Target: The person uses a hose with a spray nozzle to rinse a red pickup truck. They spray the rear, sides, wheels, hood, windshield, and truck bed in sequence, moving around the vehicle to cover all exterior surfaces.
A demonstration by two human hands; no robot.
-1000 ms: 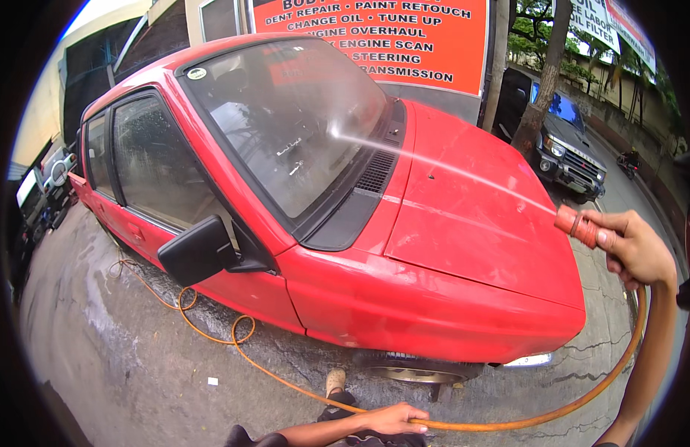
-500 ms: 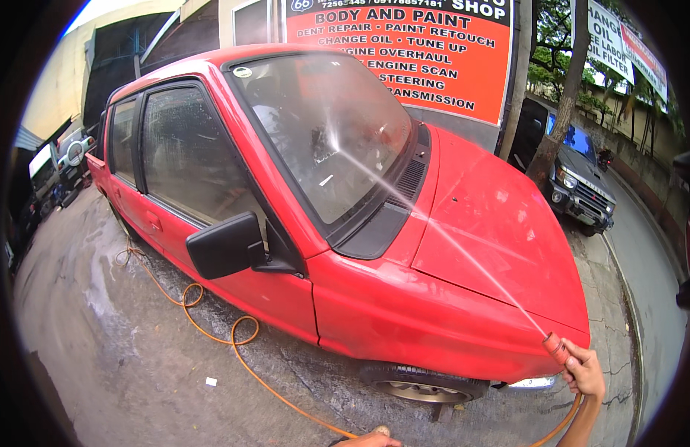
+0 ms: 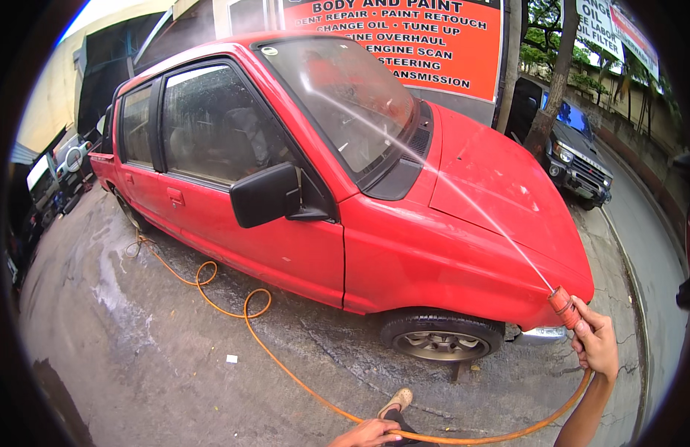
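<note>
In my right hand (image 3: 598, 343) is an orange-red hose nozzle (image 3: 564, 307), with my fingers wrapped round it. A thin jet of water (image 3: 479, 208) shoots from it across the hood (image 3: 501, 186) and breaks into mist high on the windshield (image 3: 345, 104) of a red pickup truck (image 3: 278, 261). At the lower edge my left hand (image 3: 369, 432) is closed on the orange hose (image 3: 494, 438), which curves from there up to the nozzle. The fingertips of that hand show only in part.
The hose loops over the wet concrete (image 3: 166, 372) beside the truck. A black side mirror (image 3: 266, 195) juts out from the door. My shoe (image 3: 398, 401) stands near the front wheel (image 3: 442, 335). A tree trunk (image 3: 553, 104) and a dark parked vehicle (image 3: 579, 164) are beyond the hood.
The water jet's landing point has moved up the windshield toward the roof. My view has tilted down, bringing more of my left hand, the hose, my shoe and the front wheel into sight.
</note>
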